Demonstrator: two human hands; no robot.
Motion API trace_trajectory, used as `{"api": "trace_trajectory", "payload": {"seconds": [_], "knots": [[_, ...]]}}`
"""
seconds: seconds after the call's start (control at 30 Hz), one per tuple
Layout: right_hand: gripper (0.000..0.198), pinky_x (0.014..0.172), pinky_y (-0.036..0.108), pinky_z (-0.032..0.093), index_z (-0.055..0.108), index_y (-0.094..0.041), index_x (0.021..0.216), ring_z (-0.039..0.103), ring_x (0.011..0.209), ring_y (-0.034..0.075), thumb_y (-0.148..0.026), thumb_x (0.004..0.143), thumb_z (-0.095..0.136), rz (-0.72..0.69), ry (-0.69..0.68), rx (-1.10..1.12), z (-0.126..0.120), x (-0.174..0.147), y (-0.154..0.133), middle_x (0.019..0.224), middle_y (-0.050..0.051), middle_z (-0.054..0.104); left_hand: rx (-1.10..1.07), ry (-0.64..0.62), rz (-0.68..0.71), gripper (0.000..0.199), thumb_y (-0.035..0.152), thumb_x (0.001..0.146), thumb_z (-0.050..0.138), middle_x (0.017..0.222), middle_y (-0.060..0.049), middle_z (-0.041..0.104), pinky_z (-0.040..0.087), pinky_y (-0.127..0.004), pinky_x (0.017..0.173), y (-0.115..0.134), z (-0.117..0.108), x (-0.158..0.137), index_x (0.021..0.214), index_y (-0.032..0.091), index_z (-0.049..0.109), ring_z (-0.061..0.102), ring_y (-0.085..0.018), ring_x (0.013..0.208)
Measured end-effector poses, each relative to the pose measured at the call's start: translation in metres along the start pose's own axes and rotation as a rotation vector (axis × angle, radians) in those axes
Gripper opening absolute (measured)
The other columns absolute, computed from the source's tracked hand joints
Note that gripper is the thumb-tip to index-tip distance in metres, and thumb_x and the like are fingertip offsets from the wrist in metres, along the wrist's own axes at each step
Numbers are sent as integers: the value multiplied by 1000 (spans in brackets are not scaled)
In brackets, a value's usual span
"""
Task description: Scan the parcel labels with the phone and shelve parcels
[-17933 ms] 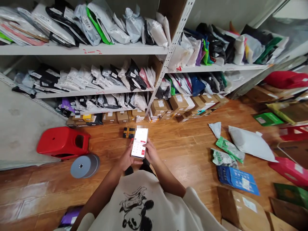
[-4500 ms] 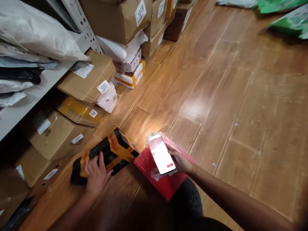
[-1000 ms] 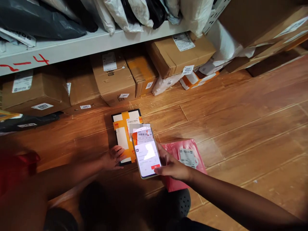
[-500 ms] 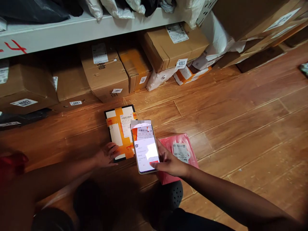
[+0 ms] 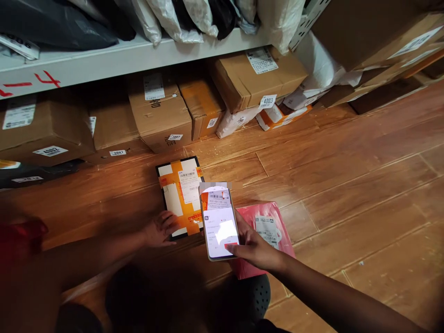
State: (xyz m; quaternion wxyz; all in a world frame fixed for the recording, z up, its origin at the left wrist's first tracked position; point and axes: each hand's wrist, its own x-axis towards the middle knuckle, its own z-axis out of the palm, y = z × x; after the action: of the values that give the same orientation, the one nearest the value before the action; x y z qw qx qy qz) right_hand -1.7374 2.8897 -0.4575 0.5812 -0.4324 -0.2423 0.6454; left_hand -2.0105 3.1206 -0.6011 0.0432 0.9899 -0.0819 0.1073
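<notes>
My right hand (image 5: 253, 243) grips a smartphone (image 5: 224, 238) with its thumb over the lower part of the lit screen. A barcode label shows at the top of that screen. Under and left of the phone, a flat black-and-white parcel (image 5: 171, 196) wrapped with orange tape lies on the floor, a white shipping label (image 5: 189, 185) on its face. The fingers of my left hand (image 5: 161, 229) are apart and rest at the parcel's lower left corner. Partly behind my right hand lies a pink parcel (image 5: 248, 268) with a label.
Numbered cardboard boxes (image 5: 159, 120) stand in a row under a white shelf (image 5: 114, 62). Bagged parcels (image 5: 194, 23) fill the shelf above. More boxes (image 5: 367, 37) are stacked at the right. A dark perforated shoe (image 5: 262, 293) is beside the pink parcel on the wooden floor (image 5: 364, 185).
The view has shifted, so the shelf, boxes and parcels appear lower and slightly further right. Both hands keep nearly the same places beside the parcels, the phone still in my right hand.
</notes>
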Motion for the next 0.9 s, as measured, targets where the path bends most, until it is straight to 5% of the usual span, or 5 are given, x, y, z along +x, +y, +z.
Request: {"api": "trace_trajectory", "payload": {"seconds": [0.23,0.4,0.9], "knots": [[86,96,46,48,34,-37,146,62,111,26,-25,73,78,23,105,59,-8,-5,0,129,7,64,50,-32,-15,63,66,79,60,126,-12,50,34,-46,104,3,-2,2,125,23,55,35,-32,123],[76,90,43,52,43,-38,140,67,98,23,-18,72,72,72,211,179,-5,-1,-6,117,2,70,38,-26,-13,61,65,80,61,123,-13,51,34,-46,103,3,-2,2,122,21,58,36,-32,122],[80,80,34,53,43,-36,135,64,95,20,-25,67,83,-45,138,-43,-8,-1,2,112,2,66,4,-9,-5,59,62,79,64,126,-12,50,34,-48,105,3,-1,2,121,21,59,34,-32,123]]}}
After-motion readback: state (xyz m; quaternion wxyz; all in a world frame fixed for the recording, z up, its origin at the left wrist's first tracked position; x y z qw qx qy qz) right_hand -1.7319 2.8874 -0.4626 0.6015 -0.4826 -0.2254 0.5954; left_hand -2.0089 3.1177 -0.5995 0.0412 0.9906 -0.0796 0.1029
